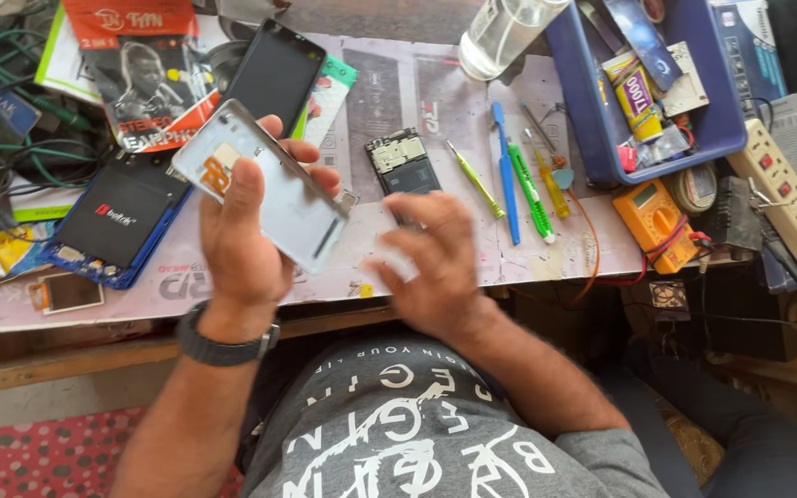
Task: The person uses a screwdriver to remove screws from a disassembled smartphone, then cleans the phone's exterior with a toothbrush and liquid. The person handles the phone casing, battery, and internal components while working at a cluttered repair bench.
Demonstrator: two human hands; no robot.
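**A:** Your left hand (242,244) is clamped around the white phone back shell (265,184), thumb across its inner face, fingers curled over the far edge. Shell is tilted, lifted off the work mat (472,101).

**B:** Right hand (435,267)?

**A:** Blurred, low over the mat just right of the shell. Can't tell whether it's pinching anything or empty. Hands are apart, not touching.

**B:** Advice for the hold?

**A:** Judgement only: grip the shell by its edges, keep your thumb off the orange flex patch (219,172) near its top corner. Steady your right wrist on the mat before touching small parts.

**B:** Counts, relative to the shell?

**A:** One bare phone board (400,161) just right of it. One dark screen panel (274,74) behind it. One blue-framed phone body (122,221) to its left, one small display (66,292) below that. Further right: four slim tools – green spudger (474,179), blue one (506,184), green driver (529,192), yellow driver (551,184). Then one orange multimeter (654,224), one blue tray (592,111), one power strip (791,207). One clear bottle (500,32) behind the board.
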